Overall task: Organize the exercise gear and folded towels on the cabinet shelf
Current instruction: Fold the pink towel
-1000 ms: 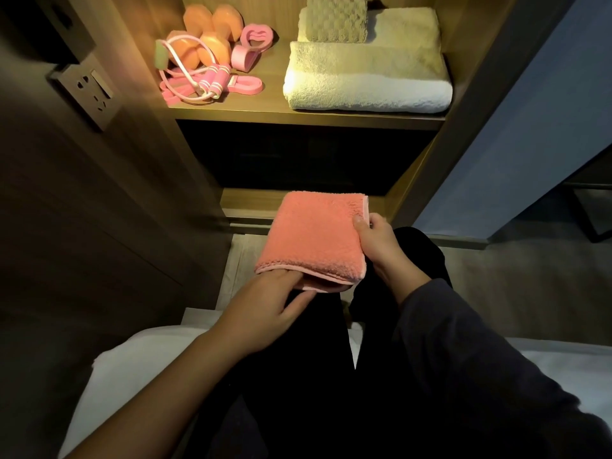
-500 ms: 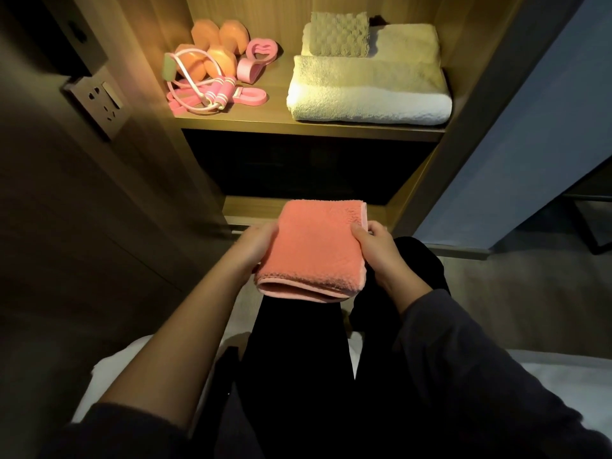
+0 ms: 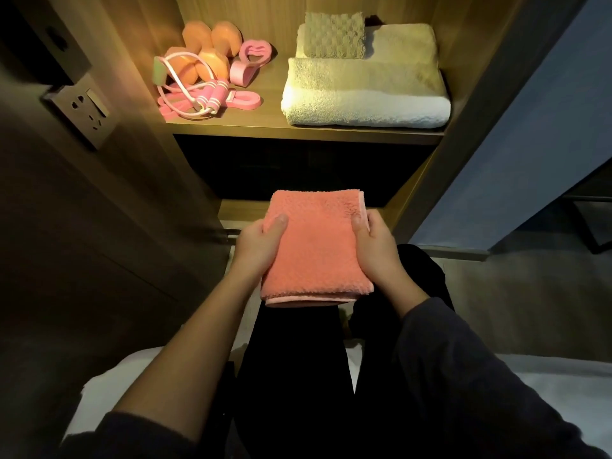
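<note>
A coral-pink towel point(image 3: 316, 246), plush and folded into a thick rectangle with paler pink trim along its near and right edges, sits level above the person's lap, below and in front of the lit cabinet shelf point(image 3: 298, 130). The left grip point(image 3: 258, 248) clasps its left edge and the right grip point(image 3: 376, 250) its right edge, thumbs on top.

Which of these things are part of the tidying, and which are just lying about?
Part of the job: folded coral towel, held by left hand and right hand; white towel, checkered cloth, orange dumbbells, skipping rope, pink heart-shaped trainer, cabinet shelf.
Just lying about: wall socket, white bedding.
</note>
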